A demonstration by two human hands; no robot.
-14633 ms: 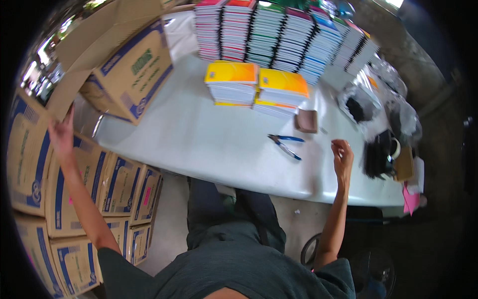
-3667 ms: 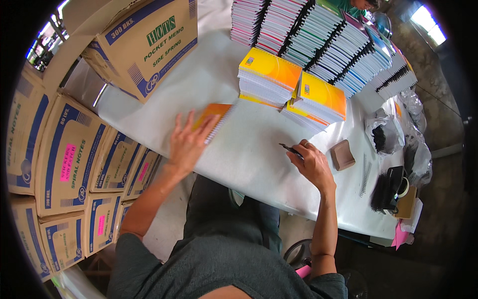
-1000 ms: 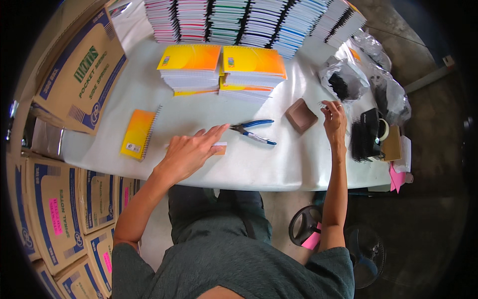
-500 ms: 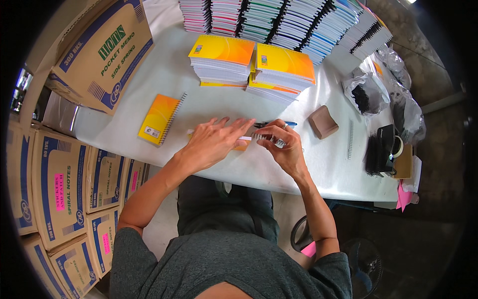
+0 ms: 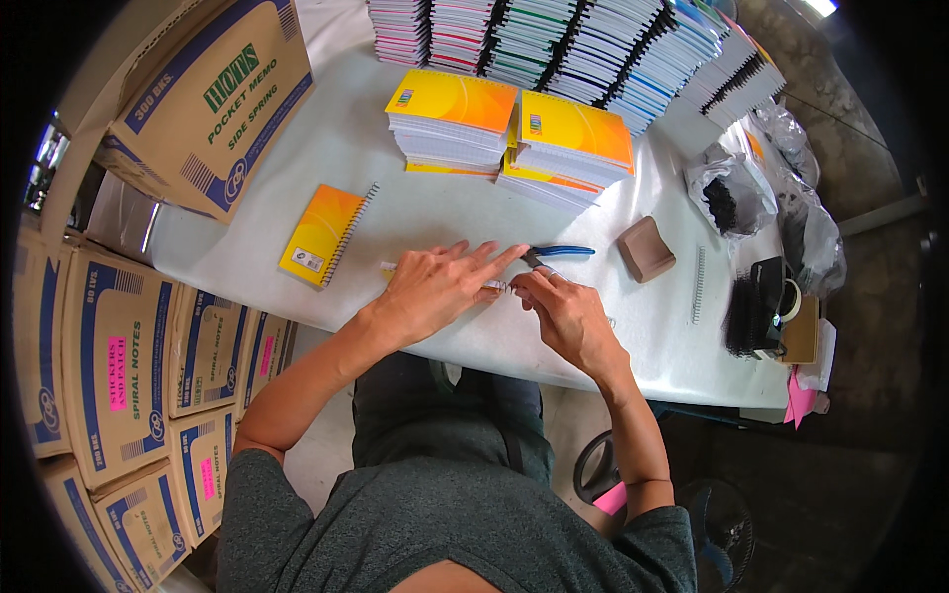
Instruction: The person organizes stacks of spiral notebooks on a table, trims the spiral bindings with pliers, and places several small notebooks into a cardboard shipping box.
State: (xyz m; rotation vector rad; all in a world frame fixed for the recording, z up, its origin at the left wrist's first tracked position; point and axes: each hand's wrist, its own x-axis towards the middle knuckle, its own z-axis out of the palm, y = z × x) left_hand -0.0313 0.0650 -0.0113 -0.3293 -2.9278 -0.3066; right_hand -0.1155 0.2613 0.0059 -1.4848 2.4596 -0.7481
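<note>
My left hand lies flat with fingers stretched over a small memo pad, which it mostly covers; only a pale end and a bit of orange by the thumb show. At the pad's right end my right hand pinches a wire spiral coil, largely hidden by the fingers. Just beyond the fingertips lie blue-handled pliers. To the left rests a yellow-orange spiral memo pad with its coil fitted along the right edge.
Two stacks of yellow-orange pads stand ahead, before rows of bound notebooks. On the right are a curved brown block, a loose coil, plastic bags and a tape roll. Cartons line the left.
My right hand has turned over more, hiding most of the coil that showed between its fingers. My left hand stays on the pad. The whole view has shifted slightly.
</note>
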